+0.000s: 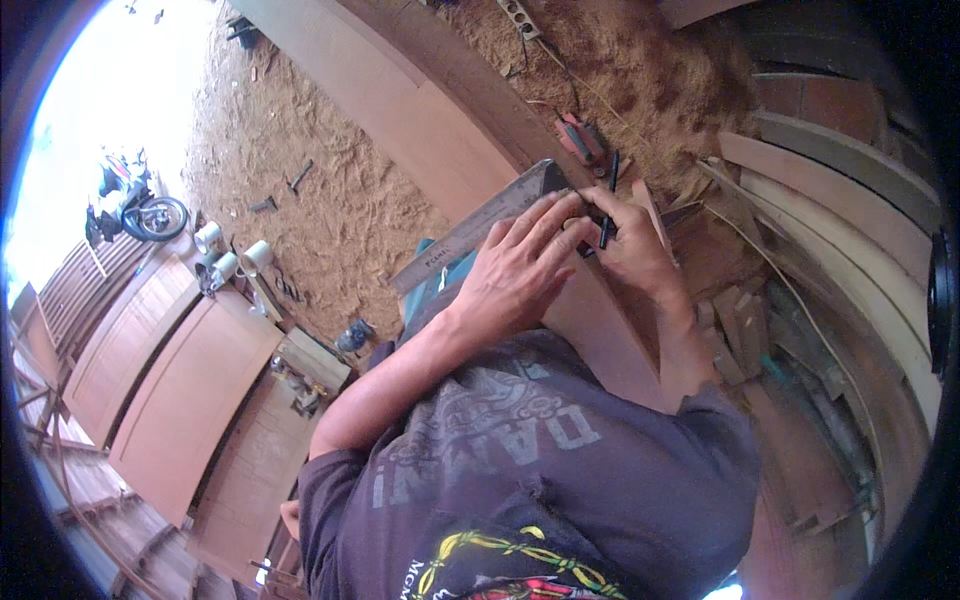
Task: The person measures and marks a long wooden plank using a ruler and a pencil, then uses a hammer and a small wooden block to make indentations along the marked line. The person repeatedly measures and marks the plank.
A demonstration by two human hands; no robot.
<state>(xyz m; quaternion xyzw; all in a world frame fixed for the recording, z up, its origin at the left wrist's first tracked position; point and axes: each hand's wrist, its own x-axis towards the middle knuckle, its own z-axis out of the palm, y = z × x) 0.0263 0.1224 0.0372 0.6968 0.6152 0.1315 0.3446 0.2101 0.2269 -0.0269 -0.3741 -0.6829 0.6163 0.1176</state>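
Observation:
A long wooden board (440, 140) runs from the top of the view down toward my body. Across it lies a metal square (465, 228) with a flat, marked blade. My left hand (525, 262) rests over the square near its far right end, fingers bent onto it and thumb hidden. Close beside it, my right hand (640, 245) holds a slim black pen (613, 172) that sticks up between the fingers. The fingertips of both hands nearly meet at the board's edge, and the pen's lower tip is partly covered.
Sawdust (320, 190) covers the ground. Beyond my right hand lie a red power tool (580, 138) and a power strip (518, 18) with a cable. Curved planks (830, 180) are stacked at right; wooden panels (195, 410) and a motorcycle (140, 200) stand at left.

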